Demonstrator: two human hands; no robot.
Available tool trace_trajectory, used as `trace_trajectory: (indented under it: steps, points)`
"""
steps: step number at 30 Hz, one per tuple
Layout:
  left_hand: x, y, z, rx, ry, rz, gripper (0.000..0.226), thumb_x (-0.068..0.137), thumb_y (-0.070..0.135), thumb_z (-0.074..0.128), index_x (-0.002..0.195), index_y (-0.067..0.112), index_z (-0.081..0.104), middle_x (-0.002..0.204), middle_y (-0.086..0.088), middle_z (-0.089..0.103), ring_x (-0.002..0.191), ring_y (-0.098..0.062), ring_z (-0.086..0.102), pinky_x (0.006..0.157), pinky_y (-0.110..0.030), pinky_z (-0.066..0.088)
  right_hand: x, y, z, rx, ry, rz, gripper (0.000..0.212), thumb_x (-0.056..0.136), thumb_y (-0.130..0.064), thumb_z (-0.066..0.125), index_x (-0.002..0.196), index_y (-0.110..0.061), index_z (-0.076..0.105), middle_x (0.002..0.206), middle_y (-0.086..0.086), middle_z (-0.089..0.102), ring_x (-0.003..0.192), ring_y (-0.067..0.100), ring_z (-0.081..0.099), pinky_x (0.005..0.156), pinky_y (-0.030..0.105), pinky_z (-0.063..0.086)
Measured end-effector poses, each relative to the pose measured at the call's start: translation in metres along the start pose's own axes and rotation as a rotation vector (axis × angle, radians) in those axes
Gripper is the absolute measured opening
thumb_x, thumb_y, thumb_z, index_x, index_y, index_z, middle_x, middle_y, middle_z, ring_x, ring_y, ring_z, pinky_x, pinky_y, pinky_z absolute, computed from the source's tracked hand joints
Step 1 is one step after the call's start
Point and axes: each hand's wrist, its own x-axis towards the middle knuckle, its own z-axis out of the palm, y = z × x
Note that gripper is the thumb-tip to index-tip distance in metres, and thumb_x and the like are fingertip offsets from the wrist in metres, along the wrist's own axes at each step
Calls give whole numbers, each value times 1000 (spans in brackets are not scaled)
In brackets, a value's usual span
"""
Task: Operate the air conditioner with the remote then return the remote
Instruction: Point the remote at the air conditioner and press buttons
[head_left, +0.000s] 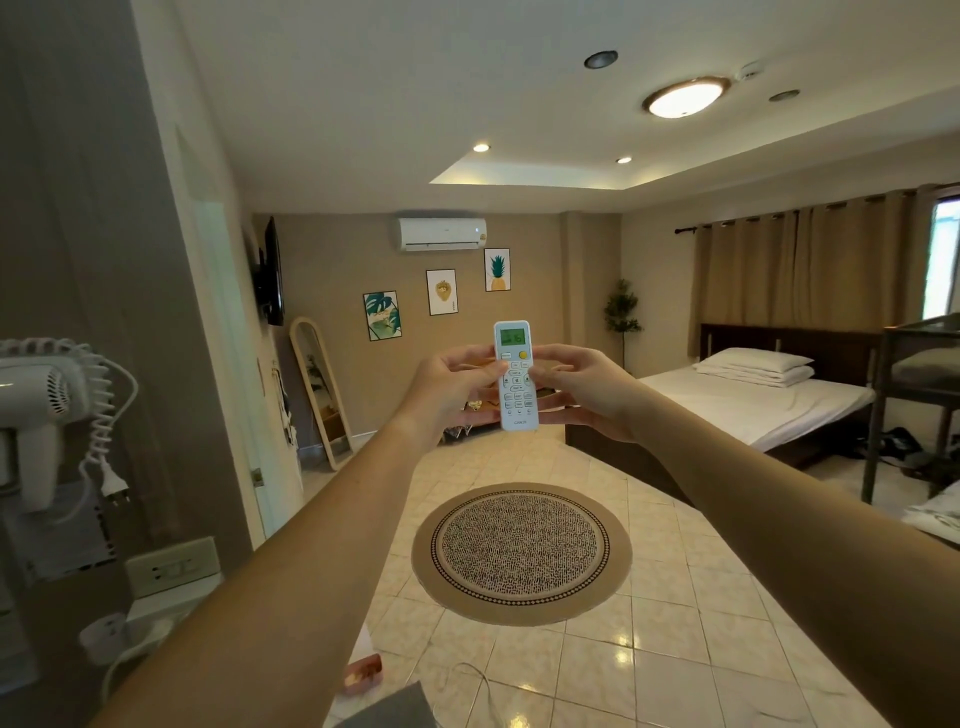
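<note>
Both my left hand (457, 387) and right hand (582, 387) grip the upright remote (514, 376), top toward the air conditioner (441, 234) straight ahead.

- The remote (515, 375) has its side edges covered where the left hand (451, 391) and right hand (582, 391) wrap it; the figures on its green screen and the button labels are too small to read.
- Both forearms run out past the bottom edge.
- The hair dryer (36, 410) is cut by the left edge.
- The wall television (274, 270) shows edge-on only; its screen is hidden.
- The bed (753, 405) loses its near left corner behind the right hand.
- The metal rack (914, 405) and the window (943, 260) are cut by the right edge.
- A grey item (395, 709) runs off the bottom edge; what it is cannot be told.
- The markings on the air conditioner (442, 234) are too small to read.
</note>
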Motion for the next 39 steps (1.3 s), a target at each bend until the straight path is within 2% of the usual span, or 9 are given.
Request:
trace_trajectory:
  steps: [11,15,19,22,29,35,39]
  points:
    - [-10,3,3,-19,-11,-13,27,96,17,80,122,21,76,108,-6,85,100,-25,83,79,-43,67,-11,-1,0,12,-21,-5,33,104,-18,63,137,-22,66,111,10,80,96,26,81,78,42,66]
    - [-18,5,4,-25,7,-19,28,96,16,80,123,20,76,110,-6,85,101,-26,82,83,-47,68,-16,-4,2,25,-42,1,34,104,-16,62,138,-22,65,111,10,79,95,26,81,73,37,66]
    - [-26,7,5,-5,34,-12,20,95,16,79,111,27,76,103,-1,86,92,-20,83,68,-35,67,-19,-5,3,28,-71,-3,34,104,-14,62,138,-20,64,111,11,78,93,26,81,71,35,66]
    - [-32,8,6,6,50,-6,18,96,16,80,107,29,75,101,1,86,90,-19,83,65,-32,67,-22,-4,4,42,-82,-13,34,104,-13,62,138,-18,64,111,12,78,92,27,81,70,35,66]
    - [-54,4,3,11,111,-15,22,96,16,79,116,24,77,113,-7,83,102,-27,82,76,-39,68,-27,2,13,42,-156,-18,36,104,-13,61,140,-18,62,115,15,78,98,31,80,77,40,67]
    - [-80,0,-18,17,193,-47,38,95,16,80,133,17,72,116,-8,83,102,-27,82,88,-50,67,-27,8,41,74,-266,-41,33,105,-12,59,138,-18,63,112,13,80,101,32,79,87,48,65]
    - [-98,3,-43,57,249,-40,37,96,15,78,133,16,72,114,-8,83,99,-27,82,81,-44,68,-22,8,71,78,-294,-47,35,105,-13,60,140,-17,61,112,11,79,96,27,80,81,41,66]
